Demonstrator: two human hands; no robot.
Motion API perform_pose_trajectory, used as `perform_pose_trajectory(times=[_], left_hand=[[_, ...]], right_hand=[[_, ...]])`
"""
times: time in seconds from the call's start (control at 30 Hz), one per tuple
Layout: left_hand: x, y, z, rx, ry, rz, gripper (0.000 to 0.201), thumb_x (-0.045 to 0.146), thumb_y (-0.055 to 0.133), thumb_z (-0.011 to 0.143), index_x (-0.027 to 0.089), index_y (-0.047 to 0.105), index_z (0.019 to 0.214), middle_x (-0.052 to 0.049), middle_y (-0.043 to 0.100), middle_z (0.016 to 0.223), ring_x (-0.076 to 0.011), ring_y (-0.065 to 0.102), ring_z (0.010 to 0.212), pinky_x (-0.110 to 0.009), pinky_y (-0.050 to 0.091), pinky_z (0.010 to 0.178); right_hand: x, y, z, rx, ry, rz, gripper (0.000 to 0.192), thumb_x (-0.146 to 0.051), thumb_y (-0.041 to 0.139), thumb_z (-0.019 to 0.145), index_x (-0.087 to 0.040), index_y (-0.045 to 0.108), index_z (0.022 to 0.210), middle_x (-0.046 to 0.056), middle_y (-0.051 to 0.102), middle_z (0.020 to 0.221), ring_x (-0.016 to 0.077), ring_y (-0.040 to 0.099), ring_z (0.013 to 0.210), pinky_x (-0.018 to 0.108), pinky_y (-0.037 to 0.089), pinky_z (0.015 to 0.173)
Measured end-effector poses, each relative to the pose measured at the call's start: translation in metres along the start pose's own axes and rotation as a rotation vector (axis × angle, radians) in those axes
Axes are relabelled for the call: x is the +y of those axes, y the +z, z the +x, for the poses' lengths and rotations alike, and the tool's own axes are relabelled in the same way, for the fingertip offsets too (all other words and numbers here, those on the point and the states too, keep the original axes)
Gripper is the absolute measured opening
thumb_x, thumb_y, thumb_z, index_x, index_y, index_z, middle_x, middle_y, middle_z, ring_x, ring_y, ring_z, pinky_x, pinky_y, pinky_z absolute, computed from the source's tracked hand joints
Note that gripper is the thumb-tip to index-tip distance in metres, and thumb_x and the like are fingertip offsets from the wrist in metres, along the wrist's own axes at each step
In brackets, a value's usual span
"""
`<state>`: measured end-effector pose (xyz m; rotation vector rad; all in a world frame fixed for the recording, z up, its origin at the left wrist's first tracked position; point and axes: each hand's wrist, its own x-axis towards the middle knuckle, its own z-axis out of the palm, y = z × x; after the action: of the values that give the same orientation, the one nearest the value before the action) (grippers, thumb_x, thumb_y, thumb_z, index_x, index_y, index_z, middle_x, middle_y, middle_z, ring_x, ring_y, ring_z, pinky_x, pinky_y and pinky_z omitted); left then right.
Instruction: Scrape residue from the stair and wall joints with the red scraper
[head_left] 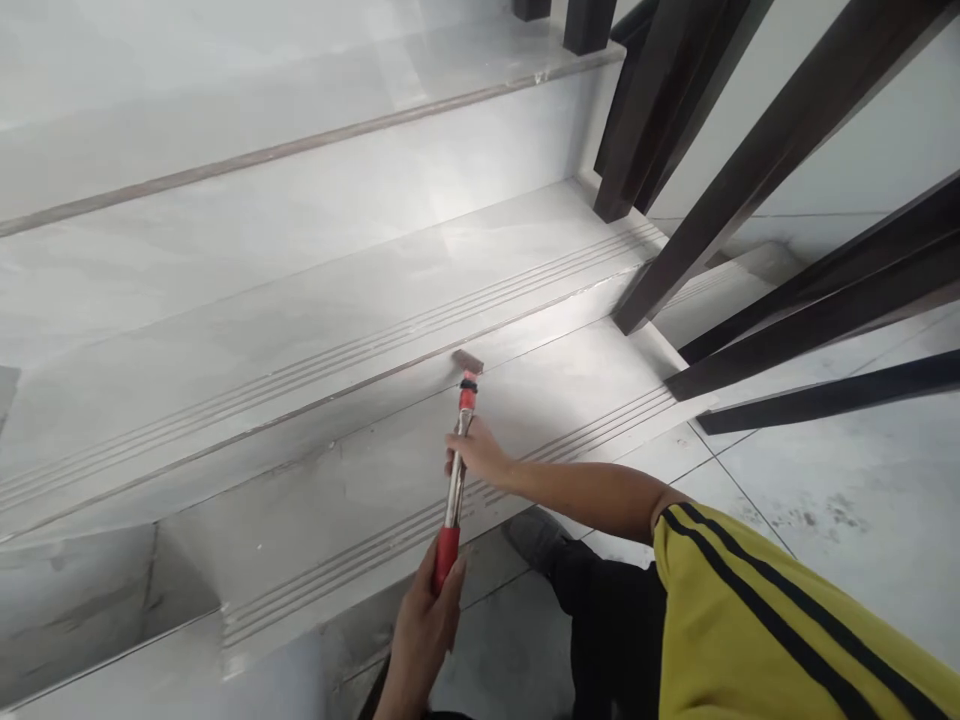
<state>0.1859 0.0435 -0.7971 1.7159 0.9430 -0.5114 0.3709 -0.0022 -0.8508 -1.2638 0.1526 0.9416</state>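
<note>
While both hands grip one long scraper [455,470], its blade end rests against the foot of a stair riser. The left hand [424,625] is wrapped around the red handle at the tool's near end, low in the view. The right hand [478,455] is closed around the shiny metal shaft farther up, its bare forearm reaching in from the right. The hands sit apart along the shaft, one behind the other. A red collar sits just below the flat, brownish blade [467,361], which touches the corner where the lower step [360,480] meets the riser of the step above [300,330].

The stairs are pale grey polished tile, with grooved strips running along each front edge. A yellow sleeve [757,610] with dark stripes covers the right upper arm, and dark trousers [611,630] show below it. A grey shoe [536,535] stands on the tiled floor [840,500] just beside the lowest step. Dark wooden railing posts [750,170] slant across the upper right, rising from the ends of the steps.
</note>
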Motion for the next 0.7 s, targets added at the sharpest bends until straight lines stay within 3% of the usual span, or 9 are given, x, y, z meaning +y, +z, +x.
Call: perform_pose_trajectory(times=[0.13, 0.2, 0.27, 0.37, 0.43, 0.6, 0.7], left_hand=[[0.059, 0.009, 0.026, -0.072, 0.266, 0.14, 0.064, 0.057, 0.043, 0.082, 0.019, 0.045, 0.133, -0.005, 0.067, 0.084, -0.0204, 0.061, 0.077, -0.029, 0.047, 0.069], [0.079, 0.009, 0.037, -0.122, 0.298, 0.156, 0.062, 0.054, 0.043, 0.083, 0.021, 0.043, 0.135, -0.003, 0.066, 0.08, -0.0185, 0.06, 0.071, -0.029, 0.047, 0.068], [0.074, 0.008, 0.037, -0.147, 0.262, 0.127, 0.065, 0.053, 0.044, 0.083, 0.021, 0.039, 0.138, -0.001, 0.062, 0.069, -0.0162, 0.056, 0.06, -0.027, 0.045, 0.06], [0.04, 0.009, 0.023, -0.121, 0.117, 0.001, 0.072, 0.057, 0.044, 0.081, 0.017, 0.035, 0.14, 0.006, 0.046, 0.051, -0.0135, 0.044, 0.046, -0.025, 0.037, 0.047], [0.028, 0.015, 0.017, -0.069, 0.052, -0.096, 0.075, 0.06, 0.044, 0.08, 0.015, 0.035, 0.139, 0.007, 0.039, 0.05, -0.012, 0.039, 0.043, -0.023, 0.034, 0.043], [0.062, 0.032, 0.033, -0.204, 0.24, -0.015, 0.065, 0.053, 0.047, 0.081, 0.02, 0.041, 0.136, 0.004, 0.049, 0.057, -0.0115, 0.043, 0.048, -0.023, 0.037, 0.049], [0.055, 0.031, 0.035, -0.161, 0.212, -0.022, 0.069, 0.056, 0.047, 0.08, 0.017, 0.04, 0.137, 0.003, 0.048, 0.055, -0.0122, 0.043, 0.049, -0.023, 0.036, 0.048]], right_hand=[[-0.035, -0.05, 0.014, 0.347, -0.135, 0.125, 0.023, -0.02, 0.051, 0.068, -0.021, 0.032, 0.08, -0.01, 0.047, 0.046, 0.0095, 0.047, 0.032, 0.02, 0.04, 0.033], [-0.047, -0.068, 0.02, 0.43, -0.205, 0.122, 0.021, -0.02, 0.051, 0.068, -0.021, 0.032, 0.078, -0.008, 0.047, 0.046, 0.0105, 0.049, 0.033, 0.02, 0.038, 0.032], [-0.042, -0.067, 0.022, 0.452, -0.219, 0.095, 0.023, -0.019, 0.052, 0.068, -0.022, 0.032, 0.079, -0.008, 0.048, 0.047, 0.0106, 0.049, 0.033, 0.019, 0.037, 0.03], [-0.015, -0.045, 0.019, 0.282, -0.088, 0.037, 0.032, -0.015, 0.055, 0.064, -0.023, 0.03, 0.083, -0.01, 0.048, 0.048, 0.0116, 0.05, 0.033, 0.02, 0.04, 0.03], [-0.007, -0.04, 0.017, 0.191, -0.058, 0.007, 0.033, -0.014, 0.055, 0.062, -0.023, 0.032, 0.084, -0.01, 0.05, 0.049, 0.0124, 0.05, 0.032, 0.022, 0.041, 0.03], [-0.036, -0.077, 0.019, 0.408, -0.151, 0.06, 0.018, -0.013, 0.047, 0.064, -0.02, 0.035, 0.075, -0.008, 0.045, 0.043, 0.0108, 0.047, 0.03, 0.02, 0.038, 0.029], [-0.032, -0.076, 0.021, 0.37, -0.08, 0.003, 0.018, -0.011, 0.047, 0.065, -0.02, 0.034, 0.074, -0.006, 0.048, 0.043, 0.0138, 0.052, 0.032, 0.021, 0.038, 0.029]])
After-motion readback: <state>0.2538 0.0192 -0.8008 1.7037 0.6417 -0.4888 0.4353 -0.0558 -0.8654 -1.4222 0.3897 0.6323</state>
